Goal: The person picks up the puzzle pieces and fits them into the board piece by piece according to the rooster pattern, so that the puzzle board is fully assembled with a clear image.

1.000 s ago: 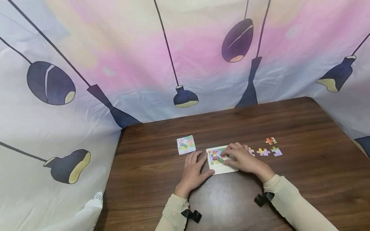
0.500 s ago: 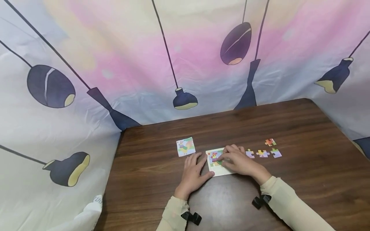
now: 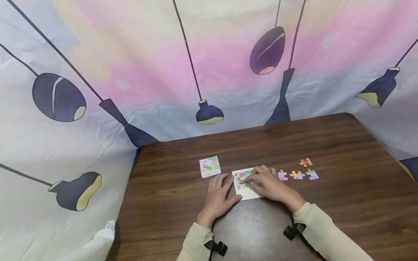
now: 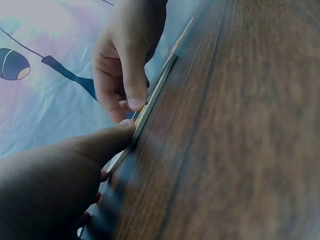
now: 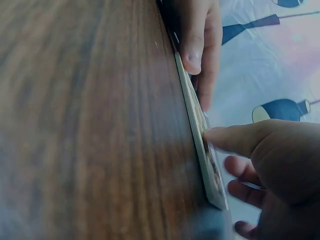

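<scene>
Presumably for steadiness, the left hand [image 3: 217, 200], thumb spread, braces the puzzle board [image 3: 249, 194] on the table [image 3: 163, 203]; the right hand [image 3: 270, 184] bends over it, any pinch unclear; 4 loose pieces [image 3: 296, 175] wait handily beside it.

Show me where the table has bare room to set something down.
The table is bare right of the loose pieces, left of the card, and behind the board up to the backdrop. Crowded around the board: left hand at its left edge, right hand over it, card and loose pieces near.
</scene>
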A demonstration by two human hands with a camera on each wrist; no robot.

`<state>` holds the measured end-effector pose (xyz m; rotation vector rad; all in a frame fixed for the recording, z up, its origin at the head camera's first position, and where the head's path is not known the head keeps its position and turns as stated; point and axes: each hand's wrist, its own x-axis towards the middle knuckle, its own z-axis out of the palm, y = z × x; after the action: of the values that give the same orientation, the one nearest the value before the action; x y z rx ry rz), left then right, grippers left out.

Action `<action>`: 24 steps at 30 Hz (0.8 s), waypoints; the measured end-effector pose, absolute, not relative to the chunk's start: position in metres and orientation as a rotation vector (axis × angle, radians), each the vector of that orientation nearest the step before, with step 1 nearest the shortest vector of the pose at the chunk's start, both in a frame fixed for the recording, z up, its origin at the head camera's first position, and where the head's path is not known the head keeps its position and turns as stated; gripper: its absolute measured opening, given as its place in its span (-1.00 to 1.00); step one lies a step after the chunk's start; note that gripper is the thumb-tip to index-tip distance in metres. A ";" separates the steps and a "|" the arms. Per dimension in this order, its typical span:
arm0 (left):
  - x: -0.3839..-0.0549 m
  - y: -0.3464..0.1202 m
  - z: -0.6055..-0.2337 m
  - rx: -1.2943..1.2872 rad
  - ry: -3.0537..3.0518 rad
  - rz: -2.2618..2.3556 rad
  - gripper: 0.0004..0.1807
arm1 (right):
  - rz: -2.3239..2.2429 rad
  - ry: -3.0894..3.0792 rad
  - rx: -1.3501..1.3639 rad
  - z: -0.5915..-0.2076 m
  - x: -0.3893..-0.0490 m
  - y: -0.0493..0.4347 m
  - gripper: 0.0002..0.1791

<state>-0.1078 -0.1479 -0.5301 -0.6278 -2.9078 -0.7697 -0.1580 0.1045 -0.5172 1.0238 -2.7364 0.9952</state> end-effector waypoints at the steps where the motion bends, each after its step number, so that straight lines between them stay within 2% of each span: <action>1: -0.109 -0.147 -0.530 -0.631 -2.908 -0.774 -0.20 | 1.022 -2.720 1.012 -0.517 -0.159 0.106 -0.81; 8: -0.109 -0.146 -0.530 -0.625 -2.910 -0.807 -0.18 | 1.108 -2.565 0.824 -0.508 -0.170 0.149 -0.78; 17: -0.104 -0.145 -0.532 -0.641 -2.914 -0.779 -0.19 | 1.140 -2.657 0.435 -0.506 -0.177 0.273 -0.76; 20: -0.105 -0.145 -0.531 -0.635 -2.909 -0.789 -0.19 | 1.071 -2.768 0.449 -0.510 -0.182 0.296 -0.73; 24: -0.108 -0.146 -0.529 -0.626 -2.907 -0.789 -0.18 | 1.026 -2.867 0.513 -0.510 -0.191 0.304 -0.67</action>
<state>-0.1079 -0.1463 -0.5289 -0.6264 -2.9069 -0.7893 -0.1910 0.3036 -0.5102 0.5126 -2.8672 1.0255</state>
